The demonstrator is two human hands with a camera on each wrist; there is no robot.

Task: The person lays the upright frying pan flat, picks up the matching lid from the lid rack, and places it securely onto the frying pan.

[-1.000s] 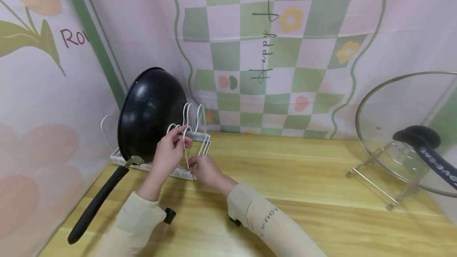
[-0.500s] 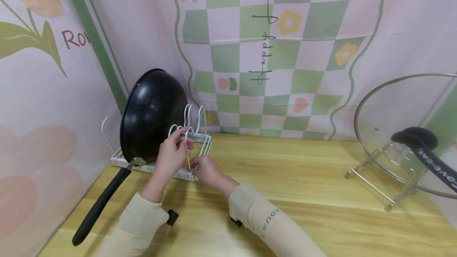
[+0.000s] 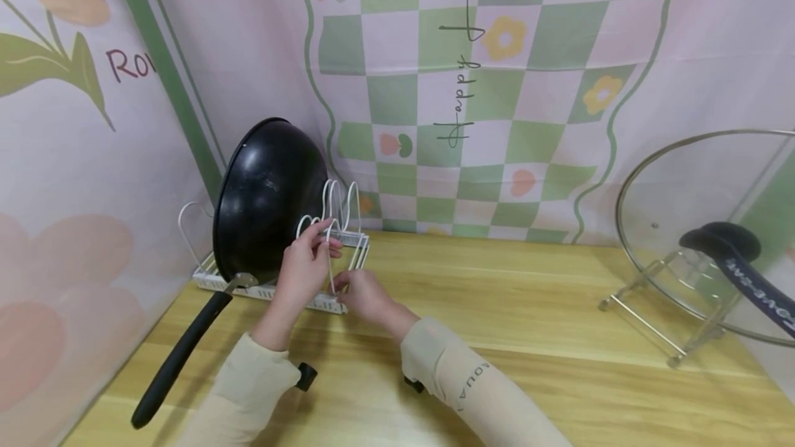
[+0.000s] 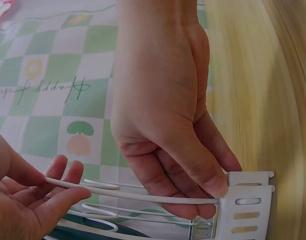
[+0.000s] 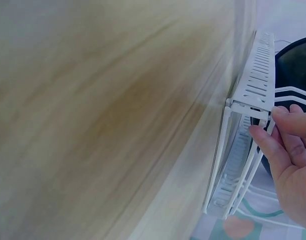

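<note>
A black wok (image 3: 267, 192) stands on its side in a white wire pan rack (image 3: 263, 291), its long black handle (image 3: 183, 357) slanting out toward the front left. My left hand (image 3: 301, 264) pinches the upper part of a white wire divider (image 3: 331, 267) at the rack's right end. Lower down, my right hand (image 3: 366, 299) pinches the foot of the same divider, right at the slotted front rail. The left wrist view shows the divider (image 4: 148, 198) running between both hands. In the right wrist view, thumb and fingers (image 5: 273, 150) meet at the rail's end.
At the right, a large glass lid (image 3: 658, 226) leans upright in a metal stand (image 3: 649, 323). A black utensil with a printed handle (image 3: 754, 285) overlaps the lid. Patterned cloth (image 3: 466, 88) hangs close behind the wooden table (image 3: 528, 295).
Both hands and the divider have shifted slightly to the right. The wok and its handle have moved a little the same way. Both hands keep their hold.
</note>
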